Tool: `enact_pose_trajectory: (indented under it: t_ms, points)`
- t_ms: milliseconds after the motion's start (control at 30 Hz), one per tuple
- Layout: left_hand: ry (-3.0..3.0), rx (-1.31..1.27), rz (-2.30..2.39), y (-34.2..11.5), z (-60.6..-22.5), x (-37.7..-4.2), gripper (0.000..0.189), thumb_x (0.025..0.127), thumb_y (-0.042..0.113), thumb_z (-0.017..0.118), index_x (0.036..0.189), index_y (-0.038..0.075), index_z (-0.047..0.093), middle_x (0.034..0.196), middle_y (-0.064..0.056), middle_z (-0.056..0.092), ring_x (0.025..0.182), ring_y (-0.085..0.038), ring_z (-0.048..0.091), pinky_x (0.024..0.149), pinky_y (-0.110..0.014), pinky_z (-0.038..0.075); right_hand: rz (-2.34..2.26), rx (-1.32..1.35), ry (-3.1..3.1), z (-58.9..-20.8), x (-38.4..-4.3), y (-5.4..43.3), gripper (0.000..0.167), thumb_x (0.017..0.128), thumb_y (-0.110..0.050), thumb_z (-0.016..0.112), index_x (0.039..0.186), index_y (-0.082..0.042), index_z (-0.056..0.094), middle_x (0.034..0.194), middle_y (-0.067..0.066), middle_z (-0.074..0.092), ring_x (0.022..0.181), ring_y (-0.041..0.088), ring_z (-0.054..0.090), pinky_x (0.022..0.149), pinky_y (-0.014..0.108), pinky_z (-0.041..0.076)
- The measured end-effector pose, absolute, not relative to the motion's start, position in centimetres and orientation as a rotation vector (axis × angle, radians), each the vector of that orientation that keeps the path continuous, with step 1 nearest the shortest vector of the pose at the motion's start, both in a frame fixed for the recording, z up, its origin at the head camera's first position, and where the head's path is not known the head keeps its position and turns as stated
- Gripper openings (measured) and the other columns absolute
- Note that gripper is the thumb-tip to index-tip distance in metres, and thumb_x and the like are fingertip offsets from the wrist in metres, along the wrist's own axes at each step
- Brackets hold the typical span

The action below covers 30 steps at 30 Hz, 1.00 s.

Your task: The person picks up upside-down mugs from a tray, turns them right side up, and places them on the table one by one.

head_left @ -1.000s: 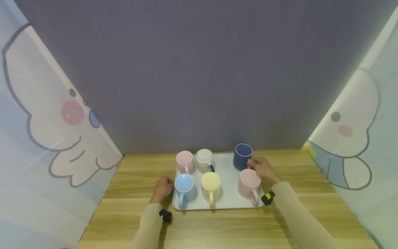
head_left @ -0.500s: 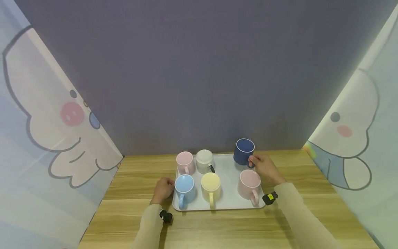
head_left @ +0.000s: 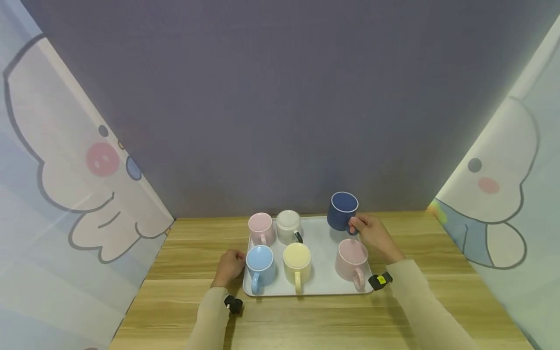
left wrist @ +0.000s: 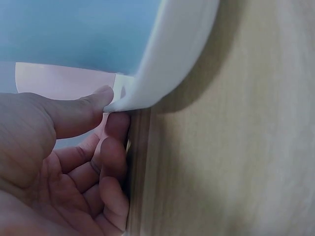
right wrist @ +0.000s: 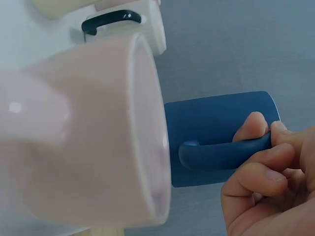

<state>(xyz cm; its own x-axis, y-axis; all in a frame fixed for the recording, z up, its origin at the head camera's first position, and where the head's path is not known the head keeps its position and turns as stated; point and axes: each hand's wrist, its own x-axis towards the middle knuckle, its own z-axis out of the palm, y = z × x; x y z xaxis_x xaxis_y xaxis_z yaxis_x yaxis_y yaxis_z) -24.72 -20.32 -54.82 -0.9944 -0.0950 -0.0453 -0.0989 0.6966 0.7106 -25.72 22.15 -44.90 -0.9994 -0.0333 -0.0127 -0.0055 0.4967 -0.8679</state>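
My right hand [head_left: 374, 238] pinches the handle of a navy blue mug [head_left: 340, 214], which stands upright over the tray's far right corner. In the right wrist view, thumb and fingers close round that handle [right wrist: 221, 151]. At the other end, my left hand [head_left: 231, 267] grips the left rim of a white tray [head_left: 321, 293]. The left wrist view has the thumb [left wrist: 81, 113] on top of the rim and curled fingers beneath. Nearest to it on the tray is a light blue mug [head_left: 260, 260]. A pink mug [head_left: 350, 257] sits just in front of the right hand.
Also on the tray are a yellow mug [head_left: 296, 262], a smaller pink mug [head_left: 260, 227] and a white mug [head_left: 287, 226] with a black handle. The tray lies on a wooden table [head_left: 280, 323]. A grey panel [head_left: 280, 107] rises behind, with cartoon-printed cloth [head_left: 65, 272] at both sides.
The navy mug has risen and moved back a little with my right hand on its handle. The left hand and the other mugs stay where they were.
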Motion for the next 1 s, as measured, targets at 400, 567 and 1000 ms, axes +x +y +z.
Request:
enact_pose_trajectory:
  t_ms: [400,567,1000]
  points:
    - [2.881,-0.178,1.223,-20.2,-54.5,-24.5,0.009,0.089,0.004,0.066,0.083,-0.002,0.069,0.079,-0.012,0.066,0.072,-0.022,0.058,0.059,-0.03,0.045,-1.703,-0.084,2.652,-43.7,-24.7,21.3,0.029,0.109,-0.018,0.049,0.103,0.007,0.063,0.081,0.002,0.062,0.077,0.014,0.052,0.062,0.024,0.039]
    - [2.876,-0.182,1.22,-20.1,-54.5,-24.4,0.009,0.09,0.004,0.065,0.084,-0.002,0.069,0.079,-0.012,0.066,0.072,-0.022,0.058,0.059,-0.03,0.045,-1.797,-0.079,2.587,-43.7,-24.3,21.1,0.031,0.109,-0.018,0.048,0.103,0.009,0.062,0.08,-0.001,0.06,0.077,0.009,0.052,0.065,0.02,0.041]
    - [2.876,-0.216,1.214,-20.1,-54.6,-24.5,0.008,0.089,0.005,0.066,0.084,0.0,0.07,0.08,-0.011,0.067,0.072,-0.021,0.058,0.059,-0.029,0.045,-2.276,-0.079,1.959,-44.1,-23.2,20.5,0.026,0.111,-0.022,0.041,0.095,-0.011,0.058,0.081,-0.008,0.056,0.063,0.002,0.039,0.059,0.016,0.034]
